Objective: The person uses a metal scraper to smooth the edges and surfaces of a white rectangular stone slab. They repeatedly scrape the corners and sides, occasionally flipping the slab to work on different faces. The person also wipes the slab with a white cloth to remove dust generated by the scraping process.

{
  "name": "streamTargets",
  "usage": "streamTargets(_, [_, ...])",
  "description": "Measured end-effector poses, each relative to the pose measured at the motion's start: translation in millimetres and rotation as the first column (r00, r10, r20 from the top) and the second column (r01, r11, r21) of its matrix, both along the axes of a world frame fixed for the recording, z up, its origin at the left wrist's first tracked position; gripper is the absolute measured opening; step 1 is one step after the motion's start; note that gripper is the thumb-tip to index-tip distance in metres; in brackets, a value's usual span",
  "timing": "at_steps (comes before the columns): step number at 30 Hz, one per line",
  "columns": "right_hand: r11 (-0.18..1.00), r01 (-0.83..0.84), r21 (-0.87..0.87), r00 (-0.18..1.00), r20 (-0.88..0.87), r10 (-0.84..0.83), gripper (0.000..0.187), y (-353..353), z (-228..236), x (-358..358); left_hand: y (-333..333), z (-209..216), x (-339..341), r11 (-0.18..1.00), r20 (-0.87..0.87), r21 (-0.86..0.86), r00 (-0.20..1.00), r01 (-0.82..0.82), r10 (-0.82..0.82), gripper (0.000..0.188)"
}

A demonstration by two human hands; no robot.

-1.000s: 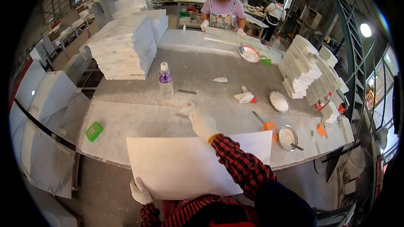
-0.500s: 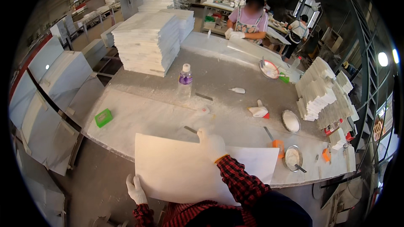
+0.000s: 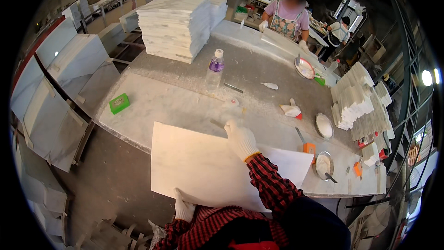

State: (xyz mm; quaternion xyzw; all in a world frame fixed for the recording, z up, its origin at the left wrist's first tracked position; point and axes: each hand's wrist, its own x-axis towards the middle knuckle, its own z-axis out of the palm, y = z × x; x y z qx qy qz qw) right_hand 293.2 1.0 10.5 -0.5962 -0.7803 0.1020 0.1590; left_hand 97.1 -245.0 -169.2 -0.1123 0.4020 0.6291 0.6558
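A white marble slab (image 3: pixel 199 162) lies in front of me at the table's near edge, its near side overhanging toward my body. My left hand (image 3: pixel 184 207), in a white knitted glove, grips the slab's near edge, with the thumb on its face and the other fingers hidden. My gloved right hand (image 3: pixel 241 140) is closed above the slab's far edge. A thin grey scraper blade (image 3: pixel 216 124) sticks out to the left from its fingertips. Just beyond lies a small white lump with a reddish spot (image 3: pixel 232 103).
A bottle (image 3: pixel 215 71) and stacked slabs (image 3: pixel 173 30) stand farther back. To the right are a powder bowl (image 3: pixel 323 126), a bowl of paste (image 3: pixel 323 164), an orange block (image 3: pixel 309 151) and stacked strips (image 3: pixel 354 97). A green box (image 3: pixel 119 103) sits left. Across the table works a person (image 3: pixel 289 16).
My left hand has moved from the slab's left side to its near edge. My view has shifted. The co-worker's hands have moved apart.
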Motion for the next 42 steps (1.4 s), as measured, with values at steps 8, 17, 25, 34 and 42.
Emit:
streamTargets(8, [0.984,0.130,0.123,0.981,-0.163,-0.109,0.018,-50,28,19,21,45,-29,0.993,-0.064,0.105,0.996,-0.055,0.062,0.074])
streamTargets(17, [0.795,0.536,0.285,0.752,-0.589,-0.296,0.016,-91,49,42,100,170,-64,0.989,-0.581,0.065,0.811,0.132,-0.070,0.057])
streamTargets(25, [0.688,0.725,0.045,0.451,-0.786,-0.423,0.021,-97,8,49,155,233,-64,0.902,-0.830,0.204,0.555,0.380,-0.046,0.058])
streamTargets(34, [0.593,0.787,-0.172,0.200,-0.838,-0.508,0.028,-101,-43,51,210,248,-43,0.816,-0.956,0.026,0.254,0.578,-0.150,0.065])
streamTargets(42, [0.613,0.742,-0.272,0.156,-0.819,-0.552,0.029,-98,-48,61,236,241,-25,0.813,-0.951,-0.146,0.146,0.564,-0.272,0.070])
